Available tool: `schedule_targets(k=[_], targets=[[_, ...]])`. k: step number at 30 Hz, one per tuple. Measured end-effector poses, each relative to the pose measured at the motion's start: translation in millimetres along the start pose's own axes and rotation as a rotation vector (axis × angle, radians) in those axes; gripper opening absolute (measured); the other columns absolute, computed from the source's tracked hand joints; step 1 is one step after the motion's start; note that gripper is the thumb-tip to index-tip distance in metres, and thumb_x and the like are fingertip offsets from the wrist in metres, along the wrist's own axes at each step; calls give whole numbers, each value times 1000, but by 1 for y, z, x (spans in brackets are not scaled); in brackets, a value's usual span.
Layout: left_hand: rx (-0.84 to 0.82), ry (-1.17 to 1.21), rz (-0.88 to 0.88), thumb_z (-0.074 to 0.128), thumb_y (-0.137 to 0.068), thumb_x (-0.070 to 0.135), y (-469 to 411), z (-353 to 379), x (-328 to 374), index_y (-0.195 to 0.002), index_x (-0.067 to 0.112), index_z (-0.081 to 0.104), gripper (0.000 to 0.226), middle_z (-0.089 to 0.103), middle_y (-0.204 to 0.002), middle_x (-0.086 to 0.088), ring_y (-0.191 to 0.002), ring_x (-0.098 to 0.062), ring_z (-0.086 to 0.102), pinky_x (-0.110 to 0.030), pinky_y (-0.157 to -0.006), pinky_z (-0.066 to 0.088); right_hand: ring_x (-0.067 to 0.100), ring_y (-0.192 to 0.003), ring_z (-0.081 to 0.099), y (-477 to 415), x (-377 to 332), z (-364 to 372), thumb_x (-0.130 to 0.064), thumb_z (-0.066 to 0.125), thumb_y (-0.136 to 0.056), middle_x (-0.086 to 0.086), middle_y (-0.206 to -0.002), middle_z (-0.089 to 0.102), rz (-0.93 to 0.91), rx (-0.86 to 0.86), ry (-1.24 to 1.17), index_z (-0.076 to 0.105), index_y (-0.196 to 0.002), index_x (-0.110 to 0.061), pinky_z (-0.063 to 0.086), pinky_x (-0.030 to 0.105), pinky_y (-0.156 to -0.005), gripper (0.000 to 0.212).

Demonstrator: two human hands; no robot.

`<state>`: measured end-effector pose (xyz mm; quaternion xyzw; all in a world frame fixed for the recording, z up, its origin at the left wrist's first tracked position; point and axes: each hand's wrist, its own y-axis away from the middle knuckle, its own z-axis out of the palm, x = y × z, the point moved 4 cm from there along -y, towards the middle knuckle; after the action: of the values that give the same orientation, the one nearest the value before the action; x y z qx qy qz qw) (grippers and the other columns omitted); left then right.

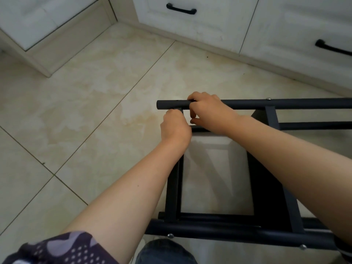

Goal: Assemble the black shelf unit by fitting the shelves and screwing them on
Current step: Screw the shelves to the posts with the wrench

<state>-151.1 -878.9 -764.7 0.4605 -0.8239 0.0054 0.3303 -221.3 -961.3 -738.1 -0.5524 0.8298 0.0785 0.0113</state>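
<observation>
Well to the left of both grips, the tiled floor (85,115) is spreading out, with white cabinets (200,29) standing beyond them. The black shelf unit (314,125) is lying on its side on that floor, running from the grips back toward the person and off to their right.

The left grip (175,124) is curling round the far end of the left shelf (172,187), just under the far pole (295,103); its fingertips are hiding behind the hand. Touching it on the right, the right grip (209,113) is wrapping over the far pole, fingers curled down. Whether it is also pinching a screw I cannot tell.

Just left of the right grip, a small hole (178,101) is showing in the pole with no screw head in it, so this joint is looking unfastened. Right of the grips, the right shelf (266,197) is sitting under a far screw (268,99). On the near pole (228,228), well below the grips, a left screw (170,235) and a right screw (302,247) are showing.

I am judging the job well along: two shelves are sitting in place, three fastenings are in, and this corner is waiting for its screw. Anything beyond the right edge is not showing.
</observation>
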Motion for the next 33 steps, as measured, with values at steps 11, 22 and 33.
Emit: schedule_targets(k=[11, 22, 33], targets=[[34, 44, -26, 50, -94, 2, 5, -5, -4, -120, -2, 51, 26, 60, -112, -17, -96, -38, 59, -36, -71, 44, 26, -123, 46, 6, 2, 2, -22, 63, -92, 4, -144, 43, -10, 56, -66, 67, -104, -10, 34, 39, -103, 17], [-198, 296, 116, 54, -102, 35, 36, -21, -47, -118, 19, 67, 26, 71, -106, 5, -100, -17, 66, -34, -88, 53, 23, -124, 46, 7, 5, 7, -26, 70, -89, 2, -142, 47, 0, 108, -170, 71, -95, -15, 27, 34, -107, 12], [48, 314, 175, 47, -106, 28, 46, -7, -43, -100, 17, 62, 20, 58, -74, 9, -69, -6, 56, -11, -54, 37, 22, -125, 43, 7, 1, 7, -32, 72, -88, 2, -141, 47, 48, 96, -243, 72, -93, -21, 22, 36, -110, 12]])
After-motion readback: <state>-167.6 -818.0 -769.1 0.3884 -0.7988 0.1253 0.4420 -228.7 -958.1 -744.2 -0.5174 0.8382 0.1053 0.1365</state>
